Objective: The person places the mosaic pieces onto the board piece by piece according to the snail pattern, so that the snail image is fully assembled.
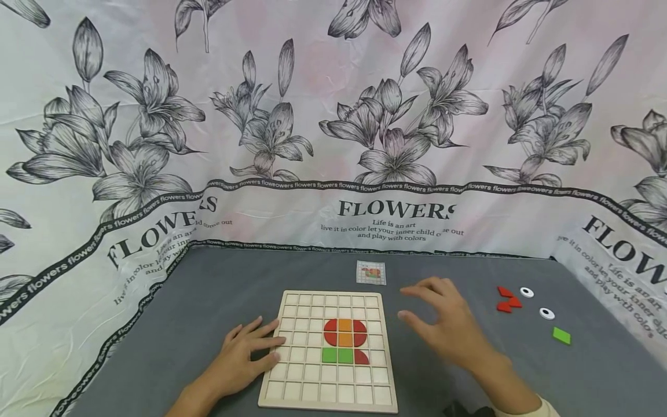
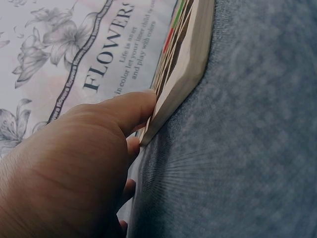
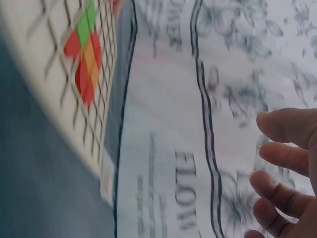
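Observation:
A pale wooden grid board (image 1: pixel 307 391) lies flat on the grey cloth. My left hand (image 1: pixel 239 356) rests at its left edge with fingers spread; in the left wrist view the thumb presses the board's rim (image 2: pixel 193 64). To the right of the board, my right hand (image 1: pixel 443 324) is raised with thumb and fingers apart, holding nothing. Set in the grid are red rounded pieces (image 1: pixel 330 333) on both sides of orange squares (image 1: pixel 345 325). Below them sit two green squares (image 1: pixel 330 354) and one red quarter-round piece (image 1: pixel 362 357).
Behind the board lies a small picture card (image 1: pixel 363 279) with a grid pattern. Off to the right are three red pieces (image 1: pixel 504 307), two white discs with black centres (image 1: pixel 542 316) and a green parallelogram (image 1: pixel 561 335). A flower-printed curtain (image 1: pixel 292 214) borders the table.

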{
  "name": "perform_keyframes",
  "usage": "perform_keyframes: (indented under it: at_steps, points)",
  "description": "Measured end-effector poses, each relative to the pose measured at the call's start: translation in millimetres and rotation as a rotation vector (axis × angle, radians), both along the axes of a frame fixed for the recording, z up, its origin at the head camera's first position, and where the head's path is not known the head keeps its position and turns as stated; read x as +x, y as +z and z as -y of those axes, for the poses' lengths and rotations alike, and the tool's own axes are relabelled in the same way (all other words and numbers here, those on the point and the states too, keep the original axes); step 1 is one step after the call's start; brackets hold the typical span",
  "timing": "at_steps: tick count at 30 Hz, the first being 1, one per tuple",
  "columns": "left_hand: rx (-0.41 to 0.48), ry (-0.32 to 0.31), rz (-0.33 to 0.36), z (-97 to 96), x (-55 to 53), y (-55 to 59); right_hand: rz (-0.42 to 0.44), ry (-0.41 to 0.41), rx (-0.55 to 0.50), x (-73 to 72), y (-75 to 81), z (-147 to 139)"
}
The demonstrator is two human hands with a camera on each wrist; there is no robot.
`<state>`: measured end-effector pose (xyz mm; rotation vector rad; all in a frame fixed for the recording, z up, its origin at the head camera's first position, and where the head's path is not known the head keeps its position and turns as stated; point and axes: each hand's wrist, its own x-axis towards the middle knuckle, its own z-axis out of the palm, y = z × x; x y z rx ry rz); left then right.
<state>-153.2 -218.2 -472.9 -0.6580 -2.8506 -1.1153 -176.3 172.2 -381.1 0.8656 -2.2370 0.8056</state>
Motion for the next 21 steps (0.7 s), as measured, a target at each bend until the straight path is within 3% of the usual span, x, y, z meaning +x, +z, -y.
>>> perform_keyframes:
  at_steps: [11,21]
  points:
    - [0.001,0.005,0.003,-0.4,0.0,0.9,-0.041,-0.249,0.002,-12.7,10.3,-70]
    - [0.005,-0.001,0.015,-0.5,0.0,1.2,-0.035,-0.396,-0.059,-30.4,-12.4,-115]
